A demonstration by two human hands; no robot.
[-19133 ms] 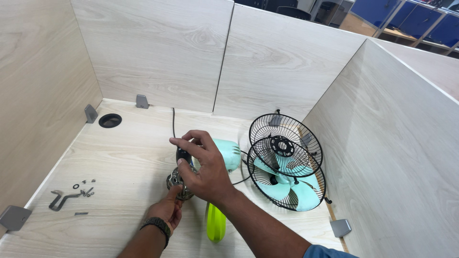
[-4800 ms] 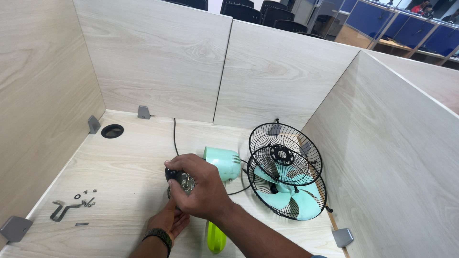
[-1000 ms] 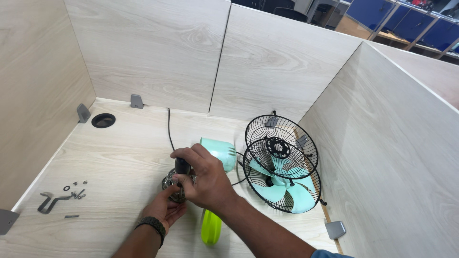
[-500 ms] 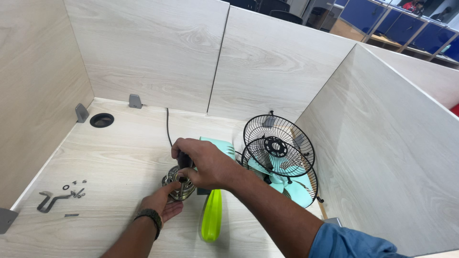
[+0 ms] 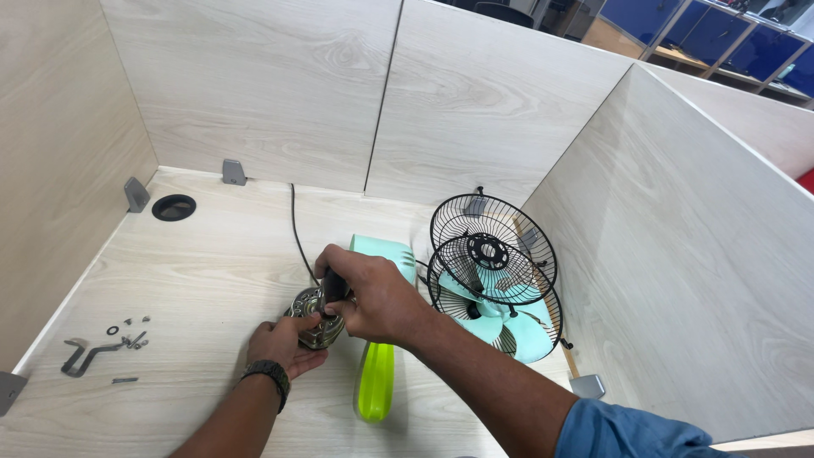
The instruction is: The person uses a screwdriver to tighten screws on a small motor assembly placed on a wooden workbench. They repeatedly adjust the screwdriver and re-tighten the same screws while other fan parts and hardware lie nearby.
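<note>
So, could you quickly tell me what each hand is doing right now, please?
Left hand: closed around the round metal fan motor, cradling it from below.
Right hand: closed on a black-handled tool set against the motor's top.

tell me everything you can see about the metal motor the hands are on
The motor is a small round unit of silvery metal, with slots or windings showing around its face. It sits low over the wooden table, cupped from below and the side by the left hand. The right hand comes over its top, pressing a dark-handled tool onto it. Its far side and underside are hidden. A black cord runs from near it toward the back wall.
</note>
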